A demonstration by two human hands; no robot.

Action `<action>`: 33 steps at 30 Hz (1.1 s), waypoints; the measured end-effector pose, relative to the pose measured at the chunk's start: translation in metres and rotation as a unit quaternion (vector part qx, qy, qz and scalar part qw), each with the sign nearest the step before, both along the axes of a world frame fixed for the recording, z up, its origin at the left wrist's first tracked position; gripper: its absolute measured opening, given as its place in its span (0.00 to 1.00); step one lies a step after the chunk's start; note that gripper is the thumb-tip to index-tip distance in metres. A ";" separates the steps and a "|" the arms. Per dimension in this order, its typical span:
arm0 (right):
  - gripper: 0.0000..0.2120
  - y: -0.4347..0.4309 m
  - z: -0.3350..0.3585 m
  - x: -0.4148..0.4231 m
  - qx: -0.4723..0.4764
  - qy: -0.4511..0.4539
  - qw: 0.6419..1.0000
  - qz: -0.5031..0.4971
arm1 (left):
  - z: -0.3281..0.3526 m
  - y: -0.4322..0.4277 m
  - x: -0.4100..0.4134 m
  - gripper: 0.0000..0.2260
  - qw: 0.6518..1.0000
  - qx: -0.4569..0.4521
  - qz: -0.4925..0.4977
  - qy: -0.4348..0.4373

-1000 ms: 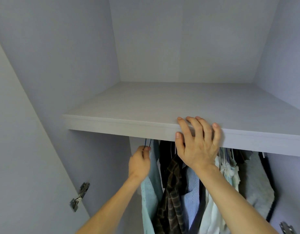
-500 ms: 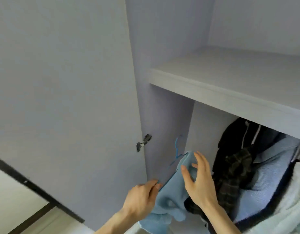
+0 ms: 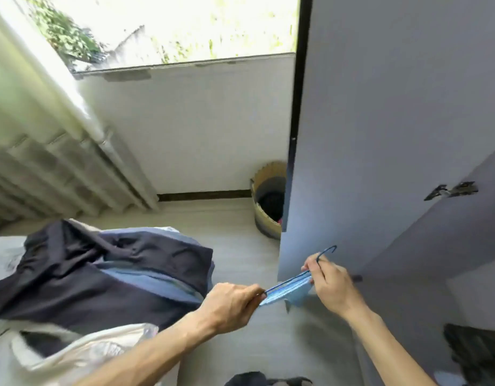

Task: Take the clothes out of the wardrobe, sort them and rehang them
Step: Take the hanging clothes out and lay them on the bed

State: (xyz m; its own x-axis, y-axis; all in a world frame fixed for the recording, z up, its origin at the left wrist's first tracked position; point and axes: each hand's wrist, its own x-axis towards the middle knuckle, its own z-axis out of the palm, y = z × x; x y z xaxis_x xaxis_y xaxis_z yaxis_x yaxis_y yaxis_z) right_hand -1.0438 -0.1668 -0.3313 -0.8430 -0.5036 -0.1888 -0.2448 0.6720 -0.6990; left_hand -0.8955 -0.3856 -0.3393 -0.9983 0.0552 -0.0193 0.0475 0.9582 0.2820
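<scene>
Beside the wardrobe door (image 3: 380, 135) — left hand (image 3: 232, 305) pinches one end of the blue garment (image 3: 289, 291), right hand (image 3: 333, 288) grips its blue hanger (image 3: 327, 250) below the hook.

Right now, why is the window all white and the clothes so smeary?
Head view: daylight overexposes the window; motion blur smears the curtain and dark clothes; the left hand and right hand holding the blue garment look sharper.
</scene>
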 end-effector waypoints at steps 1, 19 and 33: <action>0.14 -0.014 -0.001 0.008 0.018 0.012 0.999 0.025 | -0.001 -0.009 0.016 0.12 1.000 -0.012 0.015 0.010; 0.18 -0.222 0.025 0.237 -0.029 0.180 0.930 0.318 | -0.005 -0.092 0.295 0.24 0.921 -0.061 0.362 0.133; 0.13 -0.301 0.024 0.333 -0.134 0.062 0.799 0.583 | 0.034 -0.070 0.357 0.13 0.720 0.222 0.651 0.095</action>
State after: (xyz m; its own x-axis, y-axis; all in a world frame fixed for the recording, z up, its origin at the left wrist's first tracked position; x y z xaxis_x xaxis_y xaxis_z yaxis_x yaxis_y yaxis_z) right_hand -0.7106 -0.4674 -0.3071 0.2257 -0.9683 0.1067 -0.6739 -0.2343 -0.7007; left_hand -0.5385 -0.4553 -0.3057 -0.1919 -0.9708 -0.1441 -0.7307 0.0433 0.6813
